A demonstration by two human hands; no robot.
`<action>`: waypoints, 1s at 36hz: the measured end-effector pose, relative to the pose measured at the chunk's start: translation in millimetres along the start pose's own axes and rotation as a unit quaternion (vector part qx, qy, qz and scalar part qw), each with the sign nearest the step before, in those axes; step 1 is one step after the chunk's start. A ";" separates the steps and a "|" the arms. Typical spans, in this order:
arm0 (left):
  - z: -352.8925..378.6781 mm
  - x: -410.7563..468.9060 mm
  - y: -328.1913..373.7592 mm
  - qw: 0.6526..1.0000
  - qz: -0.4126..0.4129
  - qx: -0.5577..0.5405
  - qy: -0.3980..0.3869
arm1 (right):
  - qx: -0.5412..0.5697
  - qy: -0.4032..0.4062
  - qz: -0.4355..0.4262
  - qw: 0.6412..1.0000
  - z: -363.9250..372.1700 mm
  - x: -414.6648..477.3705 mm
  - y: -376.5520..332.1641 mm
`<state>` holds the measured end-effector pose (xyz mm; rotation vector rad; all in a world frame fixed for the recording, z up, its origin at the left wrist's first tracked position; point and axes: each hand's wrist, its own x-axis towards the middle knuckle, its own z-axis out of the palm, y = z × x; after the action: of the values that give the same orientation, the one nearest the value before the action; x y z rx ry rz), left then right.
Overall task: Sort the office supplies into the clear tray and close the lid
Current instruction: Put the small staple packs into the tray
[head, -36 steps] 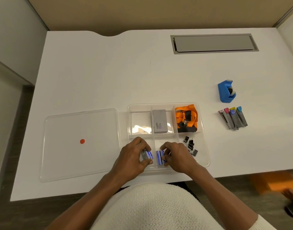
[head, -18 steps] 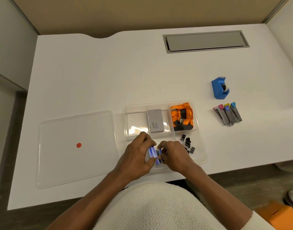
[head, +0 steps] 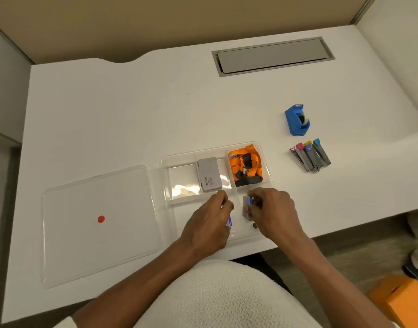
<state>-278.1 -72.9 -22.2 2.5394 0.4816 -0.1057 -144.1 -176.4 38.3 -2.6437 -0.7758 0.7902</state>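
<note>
desk point(head: 156, 110), white, carries one clear tray point(head: 164, 176) near its front edge and one clear lid point(head: 68, 233) with a red dot, flat just left of the tray. the tray has dividers: one grey box point(head: 209, 174) in a far cell, one orange lanyard point(head: 244, 165) in the far right cell. four staplers point(head: 310, 156) with coloured ends lie side by side right of the tray, one blue tape dispenser point(head: 296, 120) beyond them. both hands are over the near cells: left hand point(head: 209, 224) pinches a small blue-labelled pack point(head: 229, 222), right hand point(head: 274, 210) pinches another pack point(head: 247, 205). a grey hatch point(head: 273, 56) sits in the desk's far side; tan wall behind.
</note>
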 end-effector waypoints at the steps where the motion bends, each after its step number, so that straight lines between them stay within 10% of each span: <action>1: 1.5 -0.6 -0.3 1.000 0.002 0.023 -0.010 | 0.003 0.001 0.000 1.000 0.0 0.3 1.8; 28: 6.5 3.4 -13.5 0.974 0.026 0.171 -0.144 | -0.028 -0.078 0.000 0.997 32.9 8.3 12.6; 36: -13.3 -5.5 -6.8 0.995 -0.082 -0.060 -0.016 | 0.033 0.000 -0.039 0.999 24.4 0.7 6.9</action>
<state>-286.1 -62.2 -13.4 2.3745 0.6631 -0.1711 -154.7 -179.1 15.4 -2.5385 -0.8330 0.7808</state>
